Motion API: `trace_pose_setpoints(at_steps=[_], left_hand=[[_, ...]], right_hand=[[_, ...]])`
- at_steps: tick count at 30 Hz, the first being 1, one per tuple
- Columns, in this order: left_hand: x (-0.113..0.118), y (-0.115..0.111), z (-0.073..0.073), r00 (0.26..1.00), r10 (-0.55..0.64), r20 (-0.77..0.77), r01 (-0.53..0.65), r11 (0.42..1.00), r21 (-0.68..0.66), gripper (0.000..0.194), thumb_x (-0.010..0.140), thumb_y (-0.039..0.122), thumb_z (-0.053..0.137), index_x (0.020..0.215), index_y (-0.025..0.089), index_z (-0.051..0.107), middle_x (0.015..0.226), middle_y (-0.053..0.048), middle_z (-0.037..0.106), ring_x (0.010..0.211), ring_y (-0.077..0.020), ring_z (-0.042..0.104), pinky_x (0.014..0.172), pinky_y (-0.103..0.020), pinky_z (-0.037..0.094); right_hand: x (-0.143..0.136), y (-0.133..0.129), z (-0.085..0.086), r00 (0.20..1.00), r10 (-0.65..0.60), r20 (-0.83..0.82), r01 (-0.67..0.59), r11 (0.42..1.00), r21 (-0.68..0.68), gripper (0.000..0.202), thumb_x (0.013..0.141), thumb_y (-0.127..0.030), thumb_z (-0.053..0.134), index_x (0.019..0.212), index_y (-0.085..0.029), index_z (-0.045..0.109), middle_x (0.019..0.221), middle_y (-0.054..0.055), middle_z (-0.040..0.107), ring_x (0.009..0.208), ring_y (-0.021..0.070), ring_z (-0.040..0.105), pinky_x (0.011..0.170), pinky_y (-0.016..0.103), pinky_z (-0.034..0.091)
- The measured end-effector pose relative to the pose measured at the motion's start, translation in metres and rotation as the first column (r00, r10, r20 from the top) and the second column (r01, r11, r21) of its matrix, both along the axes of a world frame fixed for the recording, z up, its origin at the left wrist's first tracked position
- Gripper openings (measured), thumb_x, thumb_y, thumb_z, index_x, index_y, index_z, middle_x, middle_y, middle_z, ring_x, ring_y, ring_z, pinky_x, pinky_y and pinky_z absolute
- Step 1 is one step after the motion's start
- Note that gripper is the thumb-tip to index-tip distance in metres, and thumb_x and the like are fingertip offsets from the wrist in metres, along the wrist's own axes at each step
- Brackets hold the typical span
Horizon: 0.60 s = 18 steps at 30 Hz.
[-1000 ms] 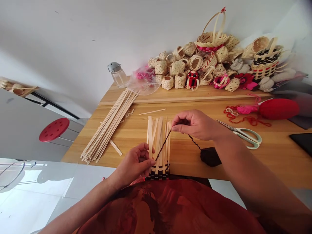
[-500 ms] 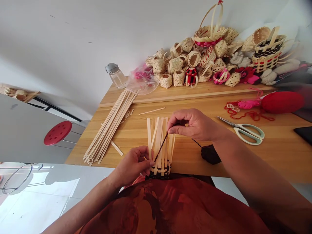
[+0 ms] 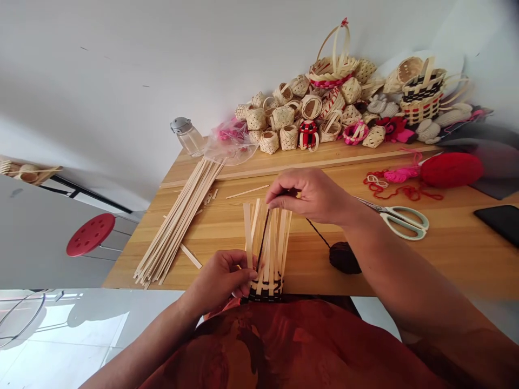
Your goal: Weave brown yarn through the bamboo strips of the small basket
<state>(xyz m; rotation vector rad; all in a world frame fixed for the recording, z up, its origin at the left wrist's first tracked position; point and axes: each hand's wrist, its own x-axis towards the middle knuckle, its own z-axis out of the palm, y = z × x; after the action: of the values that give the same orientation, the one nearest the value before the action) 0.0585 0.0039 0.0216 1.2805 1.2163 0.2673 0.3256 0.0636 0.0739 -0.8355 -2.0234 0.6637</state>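
A partly woven basket stands at the table's front edge, against my clothing, its pale upright strips rising from a base banded with dark yarn. My left hand pinches the basket's left side, thumb on the strips near the woven band. Above the strips, my right hand has its fingertips closed on the dark yarn. That yarn runs taut from the band up to the fingers. From behind the right hand its other end slopes down to a dark yarn ball on the table.
Left of the basket lies a bundle of wooden strips. Scissors and red yarn are on the right, near a black flat object. Small woven baskets pile up along the wall beside a bottle.
My right hand has risen slightly, drawing the yarn straighter and steeper. More yarn shows between it and the ball. My left hand stays on the basket; the view has shifted a little.
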Motion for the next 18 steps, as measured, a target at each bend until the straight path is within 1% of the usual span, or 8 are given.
trace_pose_setpoints(at_steps=[2, 5, 7, 9, 12, 14, 16, 18], left_hand=[[0.0, 0.001, 0.0, 1.0, -0.025, 0.005, 0.025, 1.0, -0.011, 0.017, 0.078, 0.029, 0.074, 0.074, 0.015, 0.065, 0.056, 0.003, 0.063, 0.048, -0.009, 0.057, 0.047, -0.018, 0.044], [-0.002, 0.002, -0.001, 0.999, -0.04, 0.022, 0.041, 0.999, -0.028, 0.016, 0.078, 0.029, 0.074, 0.076, 0.014, 0.067, 0.058, 0.002, 0.064, 0.049, -0.0087, 0.057, 0.048, -0.018, 0.044], [-0.004, 0.002, -0.002, 0.999, -0.034, 0.022, 0.035, 0.999, -0.028, 0.017, 0.078, 0.029, 0.075, 0.076, 0.014, 0.067, 0.058, 0.002, 0.064, 0.05, -0.0087, 0.057, 0.049, -0.018, 0.044], [-0.007, 0.003, -0.004, 1.0, -0.027, 0.014, 0.027, 0.999, -0.018, 0.019, 0.079, 0.03, 0.076, 0.076, 0.014, 0.067, 0.058, 0.002, 0.064, 0.051, -0.0091, 0.058, 0.048, -0.018, 0.043], [-0.011, 0.003, -0.007, 0.999, -0.022, 0.025, 0.022, 1.0, -0.011, 0.02, 0.081, 0.033, 0.075, 0.08, 0.014, 0.067, 0.062, 0.001, 0.067, 0.053, -0.0096, 0.059, 0.05, -0.019, 0.044], [-0.013, 0.004, -0.008, 0.999, -0.016, 0.037, 0.016, 1.0, -0.017, 0.021, 0.082, 0.033, 0.075, 0.083, 0.014, 0.067, 0.063, 0.001, 0.067, 0.054, -0.0094, 0.06, 0.052, -0.019, 0.046], [-0.015, 0.004, -0.008, 0.999, -0.004, 0.041, 0.004, 1.0, -0.021, 0.021, 0.083, 0.034, 0.075, 0.085, 0.015, 0.067, 0.064, 0.001, 0.067, 0.055, -0.009, 0.06, 0.052, -0.019, 0.047], [-0.017, 0.005, -0.008, 0.999, 0.003, 0.049, -0.002, 1.0, -0.026, 0.02, 0.084, 0.034, 0.074, 0.087, 0.015, 0.068, 0.065, 0.002, 0.068, 0.055, -0.0085, 0.061, 0.053, -0.018, 0.047]], right_hand=[[-0.008, 0.006, -0.006, 0.999, -0.036, -0.036, 0.036, 0.999, -0.012, 0.005, 0.085, -0.016, 0.071, 0.084, -0.014, 0.076, 0.079, 0.003, 0.075, 0.07, 0.0125, 0.063, 0.065, 0.025, 0.044], [-0.01, 0.011, -0.015, 0.997, -0.071, -0.034, 0.067, 0.991, -0.113, 0.008, 0.085, -0.02, 0.071, 0.084, -0.015, 0.076, 0.075, 0.002, 0.074, 0.065, 0.0117, 0.06, 0.062, 0.025, 0.042], [-0.007, 0.01, -0.017, 0.994, -0.102, -0.026, 0.097, 0.981, -0.168, 0.011, 0.086, -0.024, 0.07, 0.085, -0.015, 0.077, 0.072, 0.001, 0.073, 0.062, 0.0115, 0.058, 0.06, 0.026, 0.041], [-0.003, 0.004, -0.015, 0.988, -0.153, -0.024, 0.148, 0.979, -0.138, 0.011, 0.087, -0.023, 0.07, 0.086, -0.016, 0.077, 0.074, 0.002, 0.073, 0.063, 0.0124, 0.06, 0.061, 0.026, 0.042], [-0.001, -0.011, -0.008, 0.976, -0.219, -0.002, 0.219, 0.976, 0.005, 0.007, 0.086, -0.019, 0.07, 0.087, -0.018, 0.077, 0.081, 0.002, 0.076, 0.07, 0.0143, 0.064, 0.065, 0.027, 0.045], [0.001, -0.022, -0.004, 0.971, -0.238, 0.019, 0.236, 0.97, 0.06, 0.007, 0.086, -0.018, 0.07, 0.088, -0.019, 0.077, 0.083, 0.002, 0.076, 0.071, 0.0145, 0.064, 0.066, 0.027, 0.047], [0.004, -0.032, -0.004, 0.967, -0.252, 0.038, 0.249, 0.966, 0.062, 0.007, 0.086, -0.019, 0.07, 0.09, -0.02, 0.077, 0.083, 0.003, 0.076, 0.07, 0.0143, 0.065, 0.066, 0.027, 0.048], [0.01, -0.041, -0.007, 0.963, -0.25, 0.101, 0.249, 0.968, 0.022, 0.008, 0.085, -0.022, 0.072, 0.092, -0.02, 0.077, 0.08, 0.002, 0.075, 0.067, 0.0138, 0.064, 0.062, 0.026, 0.046]])
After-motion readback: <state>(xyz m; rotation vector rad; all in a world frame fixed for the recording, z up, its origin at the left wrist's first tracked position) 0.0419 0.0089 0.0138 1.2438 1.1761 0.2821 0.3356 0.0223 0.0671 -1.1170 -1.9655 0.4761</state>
